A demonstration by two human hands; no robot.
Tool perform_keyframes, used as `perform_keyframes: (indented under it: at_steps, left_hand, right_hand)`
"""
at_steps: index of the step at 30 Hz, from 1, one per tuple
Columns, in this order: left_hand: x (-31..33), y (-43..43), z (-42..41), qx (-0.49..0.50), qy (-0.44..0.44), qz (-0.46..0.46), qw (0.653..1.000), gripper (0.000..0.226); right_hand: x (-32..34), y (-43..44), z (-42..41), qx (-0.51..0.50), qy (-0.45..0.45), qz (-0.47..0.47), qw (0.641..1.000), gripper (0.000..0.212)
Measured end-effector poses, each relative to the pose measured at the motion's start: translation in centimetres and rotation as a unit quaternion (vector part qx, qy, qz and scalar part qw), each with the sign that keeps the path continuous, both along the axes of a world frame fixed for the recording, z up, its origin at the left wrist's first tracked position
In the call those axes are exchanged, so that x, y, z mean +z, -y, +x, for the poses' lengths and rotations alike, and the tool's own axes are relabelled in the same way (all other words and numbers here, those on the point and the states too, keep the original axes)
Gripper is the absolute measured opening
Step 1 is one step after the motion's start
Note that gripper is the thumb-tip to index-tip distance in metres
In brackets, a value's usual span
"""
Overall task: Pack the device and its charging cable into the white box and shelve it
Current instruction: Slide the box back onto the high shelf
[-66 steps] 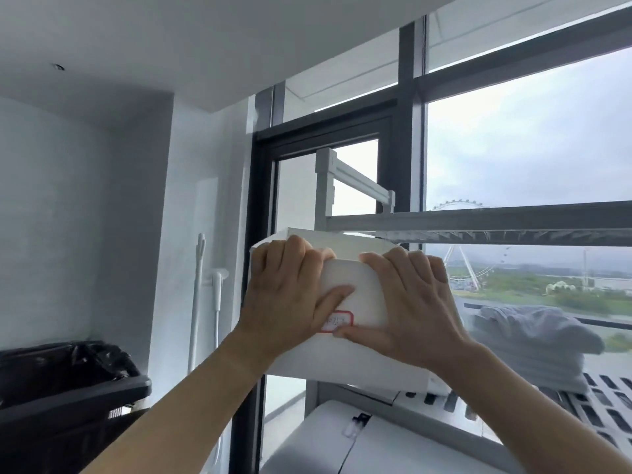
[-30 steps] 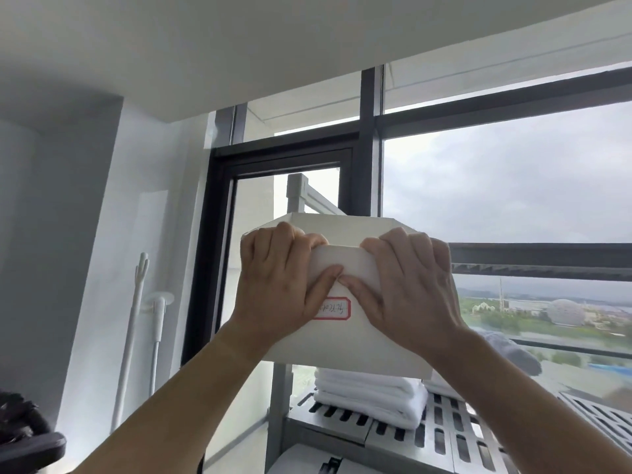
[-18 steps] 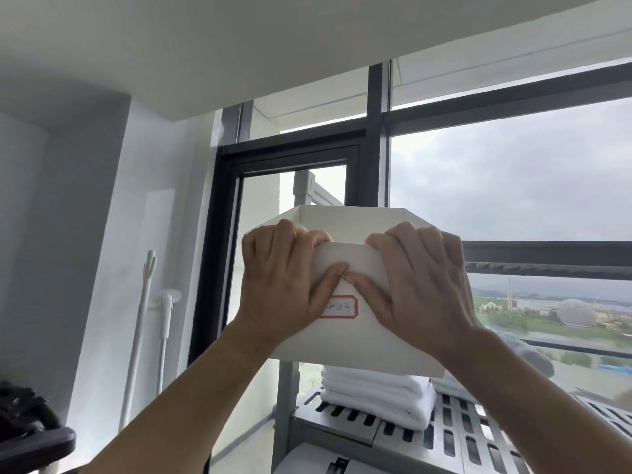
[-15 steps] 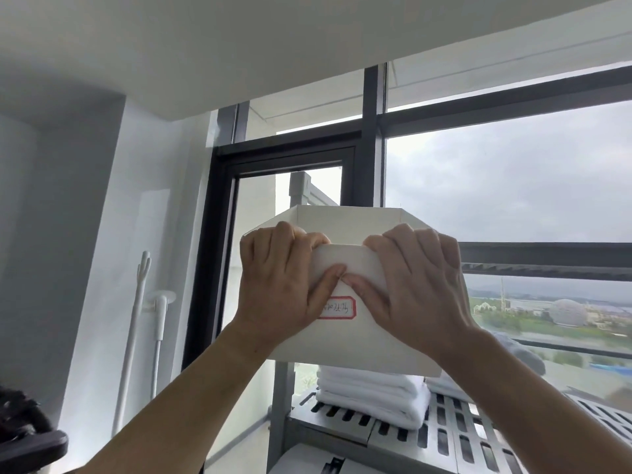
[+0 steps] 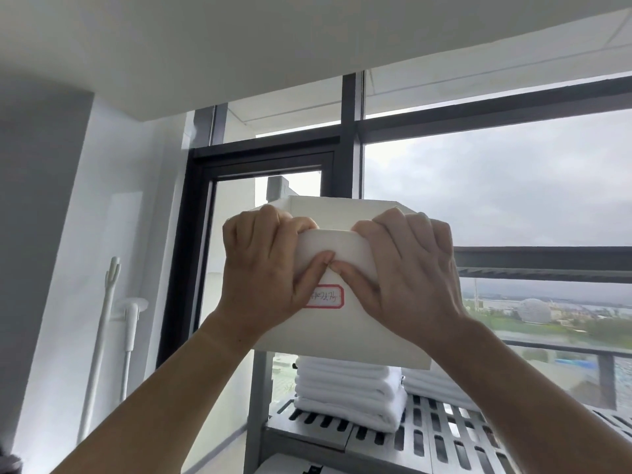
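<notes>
I hold the white box (image 5: 342, 336) up at head height in front of a window. A red-bordered label (image 5: 325, 296) with handwriting sits on its near face. My left hand (image 5: 266, 268) grips the near rim on the left, fingers hooked over the edge. My right hand (image 5: 407, 268) grips the same rim on the right, the two thumbs almost touching. The box is level with the grey top shelf bar (image 5: 540, 260) of the metal rack. The device and cable are hidden inside the box.
Below the box a slotted metal shelf (image 5: 424, 436) carries stacks of folded white towels (image 5: 349, 395). The rack's upright post (image 5: 256, 405) stands at the left. A white mop handle (image 5: 106, 323) leans on the left wall. Dark window frames (image 5: 349, 138) lie behind.
The box and both hands have risen from below the top shelf bar to about its level, and the view has tilted upward. The grip is unchanged.
</notes>
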State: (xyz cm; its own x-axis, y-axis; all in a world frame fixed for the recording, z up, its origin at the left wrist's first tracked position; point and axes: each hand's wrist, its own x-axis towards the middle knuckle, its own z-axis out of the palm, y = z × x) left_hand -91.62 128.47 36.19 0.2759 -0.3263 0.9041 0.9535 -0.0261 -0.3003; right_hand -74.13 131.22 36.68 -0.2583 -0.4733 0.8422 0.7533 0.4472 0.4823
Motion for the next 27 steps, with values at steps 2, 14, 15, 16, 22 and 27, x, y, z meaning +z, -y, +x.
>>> perform_keyframes:
  at_steps: [2, 14, 15, 16, 22, 27]
  left_hand:
    - [0.2, 0.0, -0.1, -0.006, 0.001, 0.006, 1.0, 0.034]
    - [0.5, -0.1, 0.0, -0.017, -0.001, 0.027, 0.999, 0.034]
    - [0.6, -0.1, 0.0, -0.014, -0.002, 0.034, 0.999, 0.034]
    - [0.8, -0.2, 0.0, -0.014, -0.004, 0.038, 0.999, 0.033]
    - [1.2, -0.6, -0.4, -0.041, 0.007, 0.039, 0.998, 0.033]
    - [2.4, -1.5, -0.1, -0.041, -0.002, 0.076, 0.996, 0.033]
  right_hand:
    - [0.2, 0.1, 0.1, -0.003, 0.0, 0.006, 1.0, 0.035]
    - [0.8, 0.8, 0.3, -0.017, 0.011, 0.005, 1.0, 0.034]
    - [0.9, 0.8, 0.3, -0.02, 0.009, 0.008, 1.0, 0.034]
    - [1.0, 0.8, 0.3, -0.022, 0.009, 0.01, 1.0, 0.034]
    - [1.8, 1.0, 0.0, -0.027, 0.023, 0.013, 0.999, 0.035]
    - [3.0, 0.1, 0.4, -0.041, 0.023, 0.051, 0.998, 0.035]
